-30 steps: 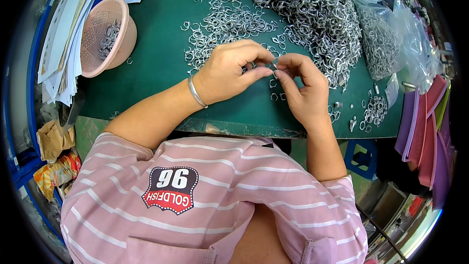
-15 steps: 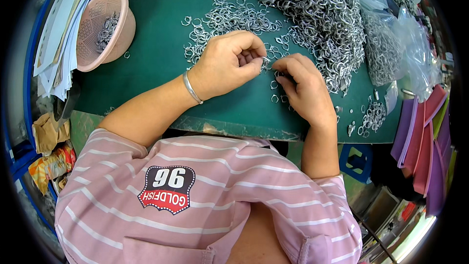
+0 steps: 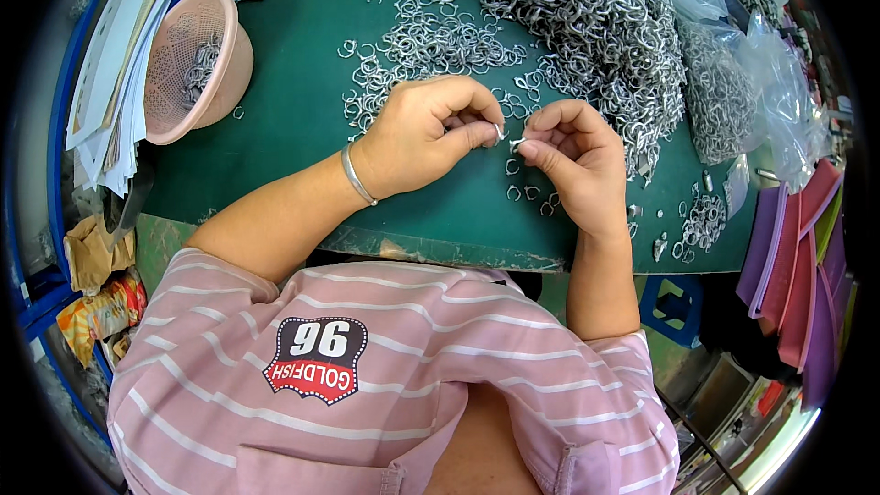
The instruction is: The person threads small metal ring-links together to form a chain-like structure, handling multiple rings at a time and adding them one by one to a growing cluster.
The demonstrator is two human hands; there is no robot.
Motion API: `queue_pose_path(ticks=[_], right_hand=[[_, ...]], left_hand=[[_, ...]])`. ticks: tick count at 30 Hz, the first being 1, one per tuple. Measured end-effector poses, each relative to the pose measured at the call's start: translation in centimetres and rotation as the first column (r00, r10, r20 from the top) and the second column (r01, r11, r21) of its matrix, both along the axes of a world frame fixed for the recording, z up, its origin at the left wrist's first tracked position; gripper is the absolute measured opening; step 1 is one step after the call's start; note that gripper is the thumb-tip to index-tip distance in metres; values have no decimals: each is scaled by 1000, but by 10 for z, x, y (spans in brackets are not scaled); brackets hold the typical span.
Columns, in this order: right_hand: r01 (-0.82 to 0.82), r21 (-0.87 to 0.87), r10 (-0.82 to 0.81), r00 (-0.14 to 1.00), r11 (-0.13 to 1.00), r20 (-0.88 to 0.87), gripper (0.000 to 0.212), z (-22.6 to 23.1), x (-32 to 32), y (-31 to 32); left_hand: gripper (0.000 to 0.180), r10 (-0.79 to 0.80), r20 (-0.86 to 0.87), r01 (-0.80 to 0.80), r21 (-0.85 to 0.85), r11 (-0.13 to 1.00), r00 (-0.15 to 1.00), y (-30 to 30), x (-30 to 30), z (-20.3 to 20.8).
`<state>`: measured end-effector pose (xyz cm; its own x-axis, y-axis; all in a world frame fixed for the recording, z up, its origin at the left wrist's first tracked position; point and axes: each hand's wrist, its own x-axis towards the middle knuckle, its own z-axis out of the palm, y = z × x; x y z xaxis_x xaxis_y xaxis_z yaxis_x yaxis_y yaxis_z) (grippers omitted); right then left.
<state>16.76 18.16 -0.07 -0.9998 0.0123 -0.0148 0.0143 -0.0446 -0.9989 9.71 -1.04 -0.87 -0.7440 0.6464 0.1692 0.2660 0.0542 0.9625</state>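
My left hand point(image 3: 417, 133) is closed in a pinch, with a small silver metal ring point(image 3: 500, 133) at thumb and fingertip; only its end shows. Facing it across a narrow gap, my right hand point(image 3: 585, 160) also pinches a small silver metal ring point(image 3: 516, 144), partly covered by the fingers. Both hands are raised over the green tabletop point(image 3: 284, 142). Just beyond them spread many loose silver rings point(image 3: 440, 41), merging into a large heap point(image 3: 596, 27). Several single rings point(image 3: 513, 192) lie below the gap between my hands.
A pink mesh basket point(image 3: 240, 73) with some metal pieces stands at the left, beside stacked papers point(image 3: 119, 64). On the right are a clear bag of rings point(image 3: 720, 101), a small ring pile point(image 3: 704, 217) and coloured sheets point(image 3: 788, 266). A blue stool point(image 3: 669, 307) stands below the table edge.
My right hand has turned, its fingers now curled toward the left with a silver piece showing at the tips. My left hand has shifted slightly nearer to me, still pinching.
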Motion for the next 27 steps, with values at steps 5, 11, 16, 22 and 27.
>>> queue_pose_path(ticks=[5, 11, 16, 22, 27], right_hand=[[-59, -259, 74, 996, 964, 48, 26, -1, -1, -3], [-6, -163, 14, 999, 987, 48, 19, 1, -3, -6], [110, 526, -19, 984, 844, -175, 13, 11, -11, -10], [131, 782, 180, 937, 609, -298, 16, 2, -15, -22], [110, 616, 71, 962, 780, -262, 19, 3, -12, -15]], left_hand=[[18, -69, -268, 89, 63, 994, 961, 2, 1, 3], [18, -85, -305, 108, 60, 992, 949, 0, -3, 6], [14, 34, 176, -62, 154, 986, 984, -2, -2, -1], [14, 112, 213, -147, 155, 977, 971, -4, -4, 0], [15, 101, 200, -124, 108, 986, 975, -6, -3, 1]])
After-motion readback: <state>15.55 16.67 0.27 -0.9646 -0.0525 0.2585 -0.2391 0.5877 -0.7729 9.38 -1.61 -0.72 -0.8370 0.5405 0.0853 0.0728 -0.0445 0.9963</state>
